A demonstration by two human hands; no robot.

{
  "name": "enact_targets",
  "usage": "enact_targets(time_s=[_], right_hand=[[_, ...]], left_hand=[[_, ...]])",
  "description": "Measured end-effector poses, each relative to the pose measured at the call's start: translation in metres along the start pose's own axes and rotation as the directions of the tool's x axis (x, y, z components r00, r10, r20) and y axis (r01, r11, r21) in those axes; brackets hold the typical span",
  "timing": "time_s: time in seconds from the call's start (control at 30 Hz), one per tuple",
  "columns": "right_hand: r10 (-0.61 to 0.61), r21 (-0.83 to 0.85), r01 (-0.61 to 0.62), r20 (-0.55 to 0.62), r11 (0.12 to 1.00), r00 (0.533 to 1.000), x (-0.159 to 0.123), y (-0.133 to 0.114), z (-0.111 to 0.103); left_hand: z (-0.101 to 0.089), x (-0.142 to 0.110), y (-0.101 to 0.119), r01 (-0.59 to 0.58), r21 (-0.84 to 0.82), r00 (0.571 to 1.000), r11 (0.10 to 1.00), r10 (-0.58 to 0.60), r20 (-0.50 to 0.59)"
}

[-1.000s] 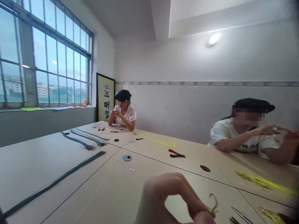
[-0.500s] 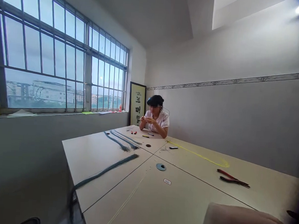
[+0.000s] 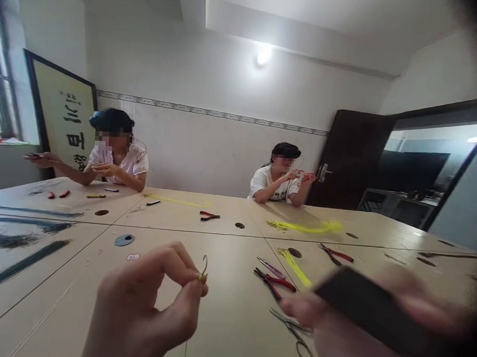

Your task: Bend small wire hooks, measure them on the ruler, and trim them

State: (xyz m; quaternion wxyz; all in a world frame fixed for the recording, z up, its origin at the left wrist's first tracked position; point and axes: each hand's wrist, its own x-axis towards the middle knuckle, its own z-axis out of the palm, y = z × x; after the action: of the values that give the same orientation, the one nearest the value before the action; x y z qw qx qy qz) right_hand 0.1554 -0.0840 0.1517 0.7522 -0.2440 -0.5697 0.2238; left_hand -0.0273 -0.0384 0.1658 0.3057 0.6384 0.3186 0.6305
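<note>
My left hand [image 3: 148, 301] is raised over the table at the lower middle, with thumb and index finger pinched on a small fish hook [image 3: 205, 264]. The hook's bend points up, and a bit of yellow thread shows at its lower end by the fingertips. At the lower right, my right hand [image 3: 340, 338] is wrapped round a dark, flat, rectangular object [image 3: 375, 319]. Motion blur hides its details. Just left of that hand lie scissors [image 3: 294, 330], red-handled pliers [image 3: 275, 281] and a slim pair of purple-handled snips [image 3: 271, 266].
A yellow thread bundle [image 3: 295, 267] lies beside a round table hole [image 3: 294, 253]; another yellow bundle [image 3: 316, 226] is farther back. More red-handled pliers [image 3: 338, 254] lie right. Blue-green strands [image 3: 22, 265] stretch along the left. Two people [image 3: 119, 161] sit across the table, hands raised.
The view has swung right, away from the window, bringing the second person and the door into sight. Both my hands now show; earlier only a blurred piece of skin appeared at lower right.
</note>
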Motion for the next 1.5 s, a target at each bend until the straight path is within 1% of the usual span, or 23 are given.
enact_targets(time_s=[0.07,0.1,0.17,0.23,0.3,0.37,0.43,0.47,0.5,0.53,0.63,0.67,0.73,0.9,0.97,1.07,1.13,1.2,1.23,1.33,1.43,1.5], right_hand=[[-0.029,0.032,0.029,0.006,0.999,1.0,0.006,-0.003,0.009],[-0.017,0.068,0.016,0.019,0.998,1.0,0.01,0.0,0.014],[0.06,0.163,-0.073,0.08,0.984,0.995,0.017,0.007,0.021],[0.126,0.255,-0.161,0.149,0.953,0.981,0.021,0.014,0.027],[0.141,0.302,-0.201,0.21,0.932,0.968,0.02,0.019,0.03],[0.118,0.302,-0.194,0.252,0.934,0.961,0.017,0.02,0.032],[0.086,0.277,-0.171,0.294,0.945,0.952,0.013,0.02,0.033],[0.075,0.265,-0.16,0.306,0.951,0.949,0.011,0.019,0.033],[0.065,0.255,-0.149,0.31,0.955,0.948,0.009,0.019,0.033],[0.057,0.251,-0.14,0.311,0.958,0.949,0.007,0.019,0.033],[0.07,0.245,-0.16,0.339,0.956,0.938,0.005,0.019,0.033],[0.075,0.243,-0.17,0.358,0.955,0.931,0.005,0.019,0.033],[0.085,0.234,-0.184,0.378,0.955,0.922,0.004,0.02,0.033],[0.113,0.174,-0.182,0.342,0.968,0.933,0.002,0.021,0.033],[0.128,0.169,-0.195,0.344,0.966,0.93,0.001,0.021,0.033],[0.132,0.167,-0.198,0.341,0.966,0.931,0.001,0.02,0.032],[0.132,0.17,-0.198,0.336,0.965,0.932,0.001,0.019,0.032],[0.131,0.186,-0.204,0.342,0.961,0.93,0.002,0.018,0.033],[0.132,0.197,-0.209,0.344,0.958,0.93,0.002,0.018,0.033],[0.131,0.208,-0.208,0.332,0.956,0.934,0.003,0.017,0.034],[0.13,0.188,-0.194,0.307,0.963,0.943,0.003,0.017,0.034],[0.135,0.174,-0.192,0.295,0.966,0.946,0.003,0.018,0.033]], left_hand=[[0.0,-0.001,-0.001,0.011,0.03,1.0,0.999,-0.011,0.002],[0.0,-0.001,-0.002,0.015,0.036,1.0,0.999,-0.015,0.003],[0.0,0.0,-0.002,0.017,0.04,1.0,0.999,-0.017,0.002],[-0.001,0.001,-0.003,0.011,0.046,1.0,0.999,-0.011,0.001],[-0.003,0.003,-0.005,-0.012,0.054,1.0,0.998,0.012,0.011],[-0.007,0.005,-0.008,-0.055,0.058,0.995,0.997,0.05,0.086],[-0.01,0.006,-0.009,-0.095,0.036,0.979,0.995,0.087,0.187],[-0.011,0.006,-0.008,-0.094,0.013,0.972,0.995,0.089,0.22],[-0.01,0.006,-0.007,-0.071,-0.014,0.972,0.997,0.072,0.225],[-0.009,0.005,-0.005,-0.03,-0.043,0.978,0.999,0.038,0.205],[-0.003,0.002,0.003,0.116,-0.122,0.988,0.986,-0.102,0.115],[-0.001,0.002,0.005,0.144,-0.133,0.986,0.981,-0.131,0.099],[0.001,0.001,0.009,0.155,-0.136,0.985,0.979,-0.142,0.099],[-0.002,0.002,0.007,0.124,-0.104,0.989,0.987,-0.114,0.092],[-0.005,0.003,0.004,0.085,-0.097,0.988,0.992,-0.071,0.138],[-0.011,0.005,-0.002,-0.016,-0.078,0.971,0.997,0.034,0.236],[-0.013,0.006,-0.005,-0.065,-0.047,0.964,0.997,0.075,0.254],[-0.014,0.005,-0.005,-0.087,-0.02,0.964,0.996,0.089,0.251],[-0.013,0.005,-0.005,-0.087,-0.012,0.965,0.996,0.087,0.249],[-0.009,0.005,0.001,-0.057,-0.027,0.979,0.998,0.061,0.194],[-0.005,0.004,0.007,-0.007,-0.082,0.988,0.997,0.02,0.153],[-0.003,0.003,0.009,0.034,-0.122,0.989,0.992,-0.016,0.147]])
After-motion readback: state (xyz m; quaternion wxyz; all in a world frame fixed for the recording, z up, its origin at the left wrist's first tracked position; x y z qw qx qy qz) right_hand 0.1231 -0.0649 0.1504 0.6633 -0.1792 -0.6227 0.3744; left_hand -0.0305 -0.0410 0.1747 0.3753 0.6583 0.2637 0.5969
